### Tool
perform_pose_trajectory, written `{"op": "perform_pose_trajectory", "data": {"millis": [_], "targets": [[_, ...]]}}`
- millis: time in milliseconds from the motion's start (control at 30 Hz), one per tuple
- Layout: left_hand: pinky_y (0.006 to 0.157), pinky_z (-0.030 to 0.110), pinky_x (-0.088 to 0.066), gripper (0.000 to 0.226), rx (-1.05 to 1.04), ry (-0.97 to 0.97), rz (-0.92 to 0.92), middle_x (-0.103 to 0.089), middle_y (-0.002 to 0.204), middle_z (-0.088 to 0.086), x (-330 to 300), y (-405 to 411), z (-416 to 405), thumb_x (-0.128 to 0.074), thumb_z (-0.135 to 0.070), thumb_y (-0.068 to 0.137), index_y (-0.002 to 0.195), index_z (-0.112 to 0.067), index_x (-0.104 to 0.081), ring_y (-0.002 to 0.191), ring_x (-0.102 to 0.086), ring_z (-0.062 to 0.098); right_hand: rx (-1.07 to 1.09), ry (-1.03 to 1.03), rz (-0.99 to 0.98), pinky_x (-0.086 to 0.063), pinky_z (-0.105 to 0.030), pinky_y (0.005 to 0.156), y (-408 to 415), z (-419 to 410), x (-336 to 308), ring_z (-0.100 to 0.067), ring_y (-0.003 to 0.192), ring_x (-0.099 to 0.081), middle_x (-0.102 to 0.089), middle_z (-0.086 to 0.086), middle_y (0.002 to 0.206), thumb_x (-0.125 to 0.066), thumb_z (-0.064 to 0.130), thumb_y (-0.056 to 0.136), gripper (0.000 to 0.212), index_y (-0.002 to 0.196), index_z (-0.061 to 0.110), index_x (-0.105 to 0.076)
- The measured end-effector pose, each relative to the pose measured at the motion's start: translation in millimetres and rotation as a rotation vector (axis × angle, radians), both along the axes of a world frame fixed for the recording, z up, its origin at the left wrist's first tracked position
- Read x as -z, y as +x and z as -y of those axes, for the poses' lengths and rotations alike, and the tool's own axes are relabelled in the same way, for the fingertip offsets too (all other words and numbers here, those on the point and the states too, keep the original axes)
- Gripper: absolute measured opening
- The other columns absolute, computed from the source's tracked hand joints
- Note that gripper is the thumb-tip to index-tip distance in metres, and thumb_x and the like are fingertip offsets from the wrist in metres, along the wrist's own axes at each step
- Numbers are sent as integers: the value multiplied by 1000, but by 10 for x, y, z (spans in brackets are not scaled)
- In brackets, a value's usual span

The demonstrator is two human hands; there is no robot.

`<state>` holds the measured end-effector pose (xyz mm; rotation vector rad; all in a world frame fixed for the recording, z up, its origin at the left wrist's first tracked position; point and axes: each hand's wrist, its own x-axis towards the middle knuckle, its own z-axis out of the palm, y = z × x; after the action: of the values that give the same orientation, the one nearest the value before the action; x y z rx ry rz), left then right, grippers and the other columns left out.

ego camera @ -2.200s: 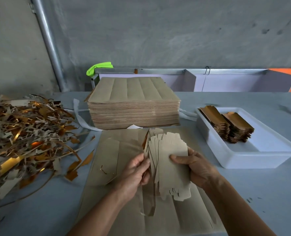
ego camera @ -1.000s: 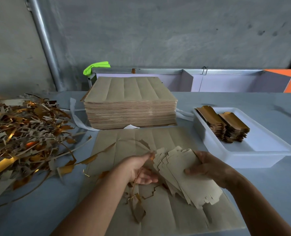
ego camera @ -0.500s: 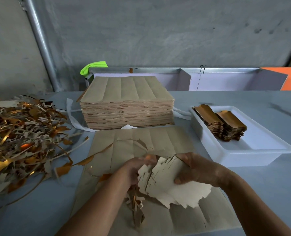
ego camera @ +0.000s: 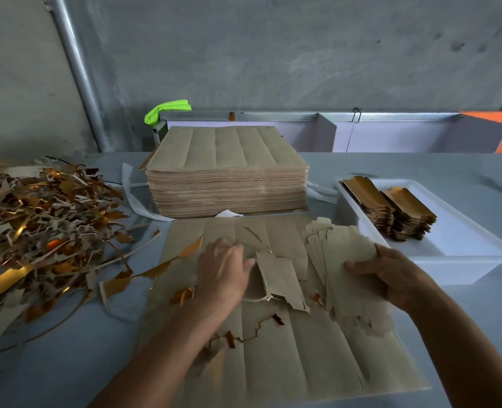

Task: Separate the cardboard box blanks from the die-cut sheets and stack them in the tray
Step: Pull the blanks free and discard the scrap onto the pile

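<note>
**Right hand holds a fanned bundle of blanks; left hand down on the sheet**

- Right hand (ego camera: 396, 278): gripping a bundle of brown box blanks (ego camera: 343, 260), thumb across the near face, other fingers curled behind and mostly hidden. Blanks are fanned out, plain brown side up, held just above the right part of the die-cut sheet (ego camera: 273, 348), just near-left of the tray.
- Left hand (ego camera: 223, 269): palm down on the middle of the sheet, blurred. Fingers look loosely together, pointing far-right, touching a loose torn brown piece (ego camera: 279, 281). Cannot tell if it pinches anything.
- The sheet lies flat on the grey table (ego camera: 67, 363), near centre, creased into long panels. Thin gold-backed trim strips (ego camera: 252, 331) and bits lie across it.
- White tray (ego camera: 464, 260): right of the sheet, on the table. Two stacks of finished blanks (ego camera: 391, 213), gold side up, sit side by side touching in its far-left part.
- Tall stack of uncut sheets (ego camera: 226, 184): far centre, just beyond the flat sheet.
- Waste pile (ego camera: 38, 225): tangled brown and gold offcuts, left side of table; a few strips reach to the sheet's left edge.
- Behind the stack: a bright green item (ego camera: 167, 108) on a metal rail, concrete wall, metal pipe (ego camera: 79, 75) far left.
</note>
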<state>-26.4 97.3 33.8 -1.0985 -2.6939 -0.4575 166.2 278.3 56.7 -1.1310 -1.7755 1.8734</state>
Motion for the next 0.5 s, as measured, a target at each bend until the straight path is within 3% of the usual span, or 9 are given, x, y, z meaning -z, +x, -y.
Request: {"op": "perform_pose_trajectory", "data": {"millis": [100,200,267,333,367,500], "targets": [[82,32,-42,59,12,61,106,-56,116,8,53,229,-206,-50,-60,86,118,-11,-52,107,-52,23,69,-59,-16,-48,-55,91,-34,10,95,-37,102,-57,-62,-17,111,-76,7,52,59,109,14,-62],[94,36,-42,73,-47,-18,467,-48,132,12,120,273,-374,-64,-48,84,135,-4,-35,120,-49,28,92,-118,-53,-50,-42,67,-51,26,130,-33,94,-59,-63,-13,105,-75,7,52,49,99,17,-63],[92,35,-49,58,-144,170,794,-59,120,11,168,198,-417,-76,-25,78,124,-3,-49,109,-59,27,83,-123,-78,-49,-39,63,-28,21,136,-31,94,-60,-65,-13,103,-74,7,54,49,100,16,-63],[77,32,-56,35,-149,458,1115,-68,94,9,189,142,-373,-75,-7,77,109,-3,-63,84,-65,22,72,-157,-143,-50,-39,65,28,-9,132,-31,95,-62,-68,-14,102,-73,7,58,48,104,13,-63],[71,30,-57,28,-112,579,1220,-70,86,6,176,124,-333,-72,-2,78,105,-5,-66,77,-65,19,59,-184,-182,-50,-40,67,61,-22,125,-31,94,-63,-70,-13,100,-72,7,60,46,106,11,-64],[70,35,-57,18,59,880,1436,-74,81,4,46,35,-85,-66,2,80,96,-7,-67,74,-68,18,-63,-179,-282,-52,-39,68,87,45,42,-28,87,-68,-73,-11,95,-70,6,65,41,105,13,-66]]}}
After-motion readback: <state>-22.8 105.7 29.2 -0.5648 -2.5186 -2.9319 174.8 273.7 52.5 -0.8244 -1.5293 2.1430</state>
